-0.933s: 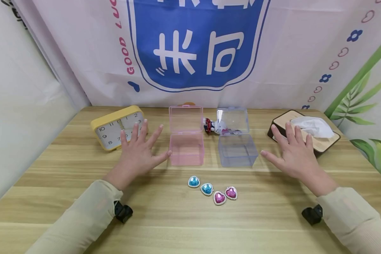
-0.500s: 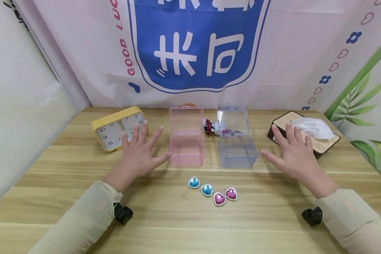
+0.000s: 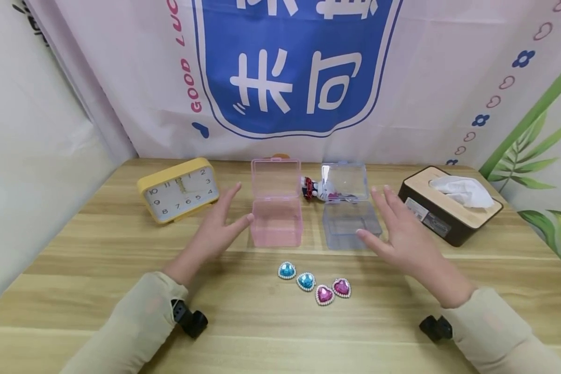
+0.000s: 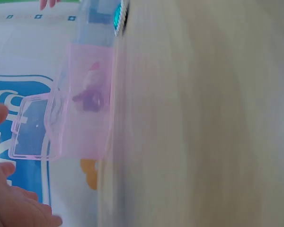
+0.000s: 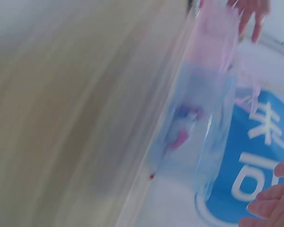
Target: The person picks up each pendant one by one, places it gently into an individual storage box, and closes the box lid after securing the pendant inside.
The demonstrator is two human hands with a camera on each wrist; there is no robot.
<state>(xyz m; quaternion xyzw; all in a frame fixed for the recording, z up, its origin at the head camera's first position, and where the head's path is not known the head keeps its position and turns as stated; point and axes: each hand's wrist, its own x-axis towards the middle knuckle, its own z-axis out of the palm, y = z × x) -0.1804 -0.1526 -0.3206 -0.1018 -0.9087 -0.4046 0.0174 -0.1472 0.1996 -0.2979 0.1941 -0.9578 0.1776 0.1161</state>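
My left hand (image 3: 214, 228) hovers left of a clear pink box (image 3: 277, 223), thumb toward its side, holding nothing. My right hand (image 3: 404, 236) is in the air at the right front of a clear bluish box (image 3: 350, 228), its thumb in front of the box's right part; it too is empty. Both boxes have their lids raised at the back. On the table before them lie two blue heart gems (image 3: 306, 281) and two pink heart gems (image 3: 324, 294), each edged in white beads. In the left wrist view the pink box (image 4: 87, 127) stands beyond the fingers.
A yellow clock (image 3: 179, 191) stands at the back left. The tissue box (image 3: 451, 208) sits at the back right. A small plush doll (image 3: 310, 188) lies behind the boxes, partly seen through the bluish lid. A printed cloth (image 3: 290, 119) hangs at the table's back edge.
My right hand has moved left, off the tissue box toward the bluish box. My left hand has turned and shifted slightly right, uncovering the clock face. Boxes and gems stay put.
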